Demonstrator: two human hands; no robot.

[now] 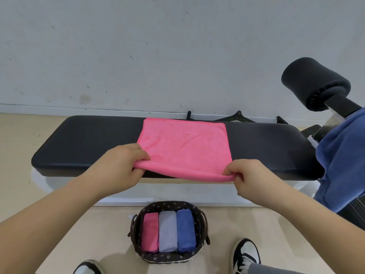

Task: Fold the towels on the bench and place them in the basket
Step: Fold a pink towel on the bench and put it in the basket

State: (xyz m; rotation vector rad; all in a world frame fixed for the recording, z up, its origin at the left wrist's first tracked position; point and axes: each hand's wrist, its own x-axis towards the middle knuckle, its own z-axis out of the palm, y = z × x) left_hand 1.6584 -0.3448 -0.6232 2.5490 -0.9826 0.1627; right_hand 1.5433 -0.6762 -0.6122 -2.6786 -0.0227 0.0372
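A pink towel [183, 147] lies spread across the middle of the black padded bench [79, 141]. Its near edge is lifted off the bench front. My left hand [126, 163] pinches the near left corner and my right hand [246, 173] pinches the near right corner. On the floor below stands a dark woven basket [201, 218] holding three folded towels side by side: pink [150, 232], grey [167, 230] and blue [186, 230]. A blue towel [343, 155] hangs over the bench frame at the right.
A black foam roller pad [314, 82] sticks up at the bench's right end. A white wall stands close behind the bench. My two shoes [245, 254] are on the beige floor on either side of the basket.
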